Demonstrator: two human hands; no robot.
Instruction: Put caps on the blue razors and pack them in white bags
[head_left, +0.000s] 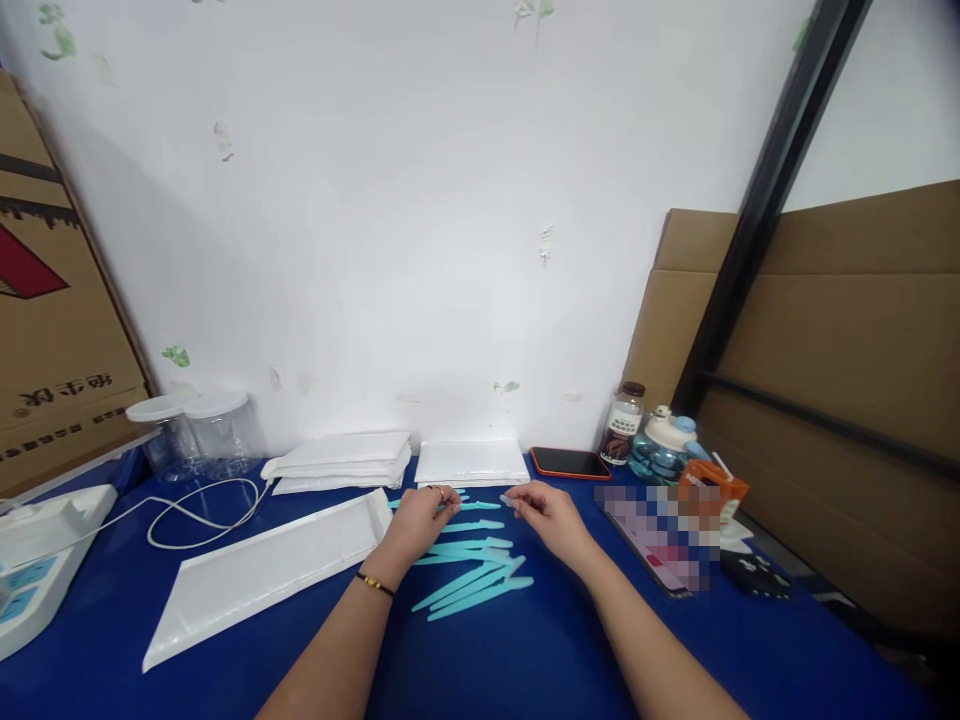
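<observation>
Several teal eyebrow razors [480, 590] lie fanned in a column on the blue tabletop, their narrow ends to the right. My left hand [420, 520] is over the far end of the column with thumb and fingertips pinched together. Teal razor parts show on both sides of these fingers; whether one is gripped is hidden. To the right of the column, my right hand [551, 515] pinches a small translucent plastic piece [508, 500] between thumb and fingers. A gap separates the two hands.
A white padded mailer [270, 575] lies at left. Behind it are stacked mailers [345, 462] and a flat white packet [472, 462]. Clear jars [221, 435], a cable and a power strip [52, 560] stand left. Phones [570, 463], a brown bottle [624, 425] and an orange carton [709, 490] are right.
</observation>
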